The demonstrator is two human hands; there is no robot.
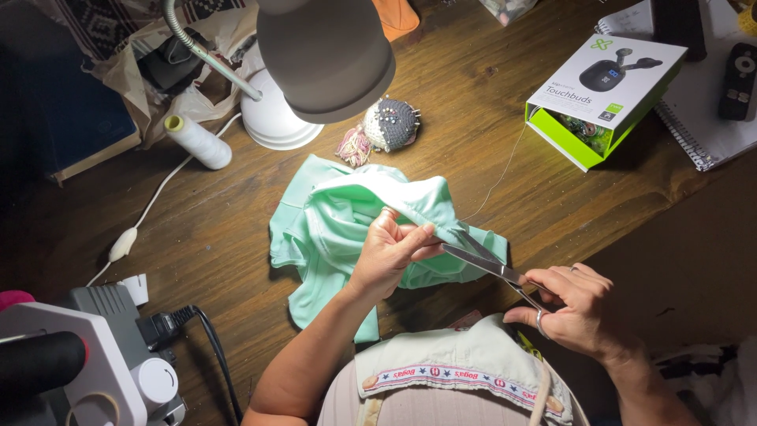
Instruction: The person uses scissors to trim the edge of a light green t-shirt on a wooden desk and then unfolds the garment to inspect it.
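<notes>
Mint green cloth (331, 229) lying bunched up in the middle of the brown wooden table (489, 102). Left hand (392, 256) lifting a folded edge of that cloth, fingers and thumb pinched tight on it. Right hand (576, 308) holding silver scissors (493, 268), fingers through the handle loops, closed around them. Scissor blades open just a little, tips touching the cloth edge right beside the left hand's fingers. Thin thread (505, 170) running from the cloth up toward the green and white box (603, 99).

Above the cloth, a round grey pincushion (392, 124) stuck full of pins, with a small pink tassel (356, 147) next to it. Grey desk lamp (327, 55) hanging over the table, its white round base (272, 122) just left of the pincushion. White spool of thread (197, 142) lying on its side, left of the lamp base. White cord with a switch (124, 244) trailing across the wood toward the near left. White sewing machine (87, 363) in the near left corner, black plug and cable beside it. Spiral notebook (702, 118) at the far right, a black remote (741, 83) resting on it.
</notes>
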